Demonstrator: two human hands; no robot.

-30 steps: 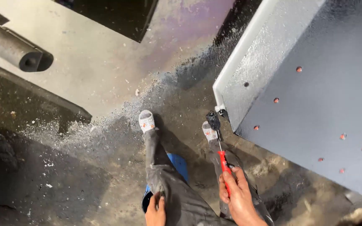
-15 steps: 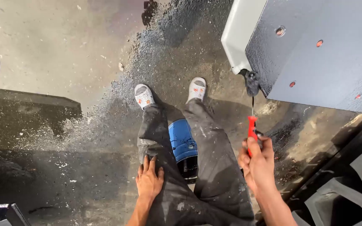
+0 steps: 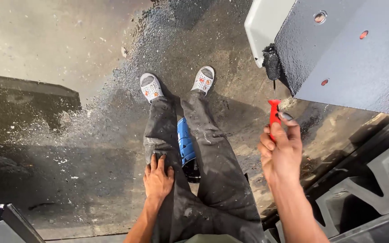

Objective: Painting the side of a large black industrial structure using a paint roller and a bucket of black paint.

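The right hand (image 3: pixel 280 150) is curled tight around the red handle of a small roller (image 3: pixel 273 72), gripping it low so the handle sticks up past the fingertips. The roller's black, paint-soaked head sits above the hand, pressed to the corner of the panel (image 3: pixel 352 58), where the wet black coat meets the still-grey edge. The thin shaft between handle and head is hard to make out. The left hand (image 3: pixel 157 177) lies flat and open on the left thigh, holding nothing. Between the legs a blue bucket (image 3: pixel 185 144) stands on the floor (image 3: pixel 59 148), mostly hidden by the trousers; its inside looks dark, and what it holds cannot be told. The panel runs out of view at the top and right.
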